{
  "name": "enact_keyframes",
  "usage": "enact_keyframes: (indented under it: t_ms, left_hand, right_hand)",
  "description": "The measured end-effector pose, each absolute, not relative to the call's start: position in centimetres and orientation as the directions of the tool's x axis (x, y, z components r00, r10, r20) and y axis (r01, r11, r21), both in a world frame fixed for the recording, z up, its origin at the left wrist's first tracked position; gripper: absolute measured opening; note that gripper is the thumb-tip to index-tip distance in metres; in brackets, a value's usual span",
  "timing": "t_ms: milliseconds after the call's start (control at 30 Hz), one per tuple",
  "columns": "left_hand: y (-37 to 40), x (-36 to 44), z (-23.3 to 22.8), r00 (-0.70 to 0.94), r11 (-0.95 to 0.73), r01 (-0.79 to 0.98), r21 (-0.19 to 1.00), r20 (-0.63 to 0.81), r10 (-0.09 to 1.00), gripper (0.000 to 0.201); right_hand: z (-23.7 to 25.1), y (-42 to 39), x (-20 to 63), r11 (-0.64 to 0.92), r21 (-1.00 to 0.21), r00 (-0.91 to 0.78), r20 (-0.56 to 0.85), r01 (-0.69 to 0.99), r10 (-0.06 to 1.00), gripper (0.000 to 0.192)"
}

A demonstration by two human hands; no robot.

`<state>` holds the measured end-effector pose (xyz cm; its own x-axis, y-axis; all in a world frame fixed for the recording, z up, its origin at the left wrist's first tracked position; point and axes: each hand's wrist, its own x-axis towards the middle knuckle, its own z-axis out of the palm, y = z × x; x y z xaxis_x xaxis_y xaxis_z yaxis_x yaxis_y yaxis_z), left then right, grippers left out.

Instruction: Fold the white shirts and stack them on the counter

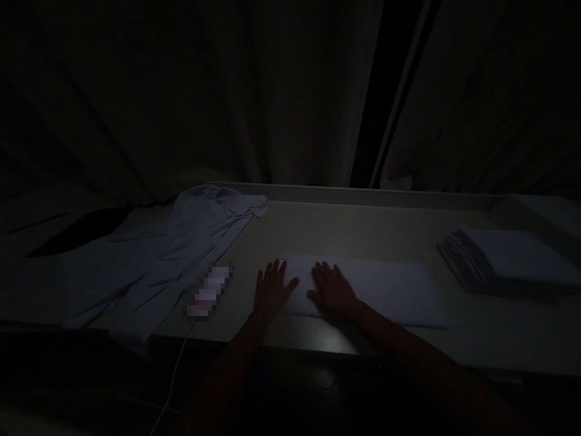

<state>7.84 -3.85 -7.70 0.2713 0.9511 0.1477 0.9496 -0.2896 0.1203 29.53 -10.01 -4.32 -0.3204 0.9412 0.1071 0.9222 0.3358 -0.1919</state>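
Note:
The scene is very dark. A folded white cloth [390, 290] lies flat on the table [340, 230] in front of me. My left hand [272, 289] rests palm down at its left end, fingers spread. My right hand [333, 290] lies flat on the cloth just beside it, fingers apart. Neither hand grips anything.
A crumpled pale shirt [149, 260] is spread over the table's left part. A blurred small device [207, 290] with a white cable [175, 369] lies between shirt and hands. A stack of folded white cloths [508, 257] sits at the right. Dark curtains hang behind.

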Motion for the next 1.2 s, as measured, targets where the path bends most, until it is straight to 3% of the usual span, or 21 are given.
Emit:
enact_keyframes:
  t_ms: [100,200,400,767,900,1067,1200]
  left_hand:
    - [-4.0,7.6,-7.8,0.324,-0.343,0.934,0.095,0.171,0.930,0.066]
    - [-4.1,7.5,-8.0,0.321,-0.344,0.934,0.094,0.198,0.926,0.062]
    - [-4.2,7.7,-7.8,0.272,-0.302,0.946,0.120,0.216,0.938,0.064]
    - [-4.0,7.8,-8.0,0.296,-0.323,0.939,0.118,0.200,0.934,0.064]
    - [-3.7,7.7,-8.6,0.300,-0.324,0.941,0.098,0.200,0.933,0.065]
    - [-2.8,8.2,-8.1,0.273,-0.289,0.952,0.098,0.150,0.950,0.065]
    - [-1.7,9.8,-7.1,0.464,-0.482,0.874,0.063,0.184,0.866,0.059]
  right_hand:
    - [-5.4,-8.6,24.2,0.377,-0.269,-0.358,0.118,0.886,0.926,0.077]
    - [-6.2,-7.7,24.6,0.386,-0.270,-0.371,0.105,0.882,0.923,0.079]
    - [-6.5,-8.0,33.8,0.312,-0.164,-0.307,0.053,0.936,0.950,0.078]
    - [-8.4,-15.2,55.8,-0.086,0.038,0.085,0.013,0.996,0.996,0.069]
    - [-9.4,-16.2,58.2,-0.175,0.044,0.171,0.083,0.984,0.982,0.066]
    - [-9.6,-16.0,57.7,-0.168,0.055,0.162,0.108,0.984,0.981,0.066]
    - [-9.3,-16.0,57.7,-0.173,0.052,0.166,0.120,0.983,0.979,0.068]
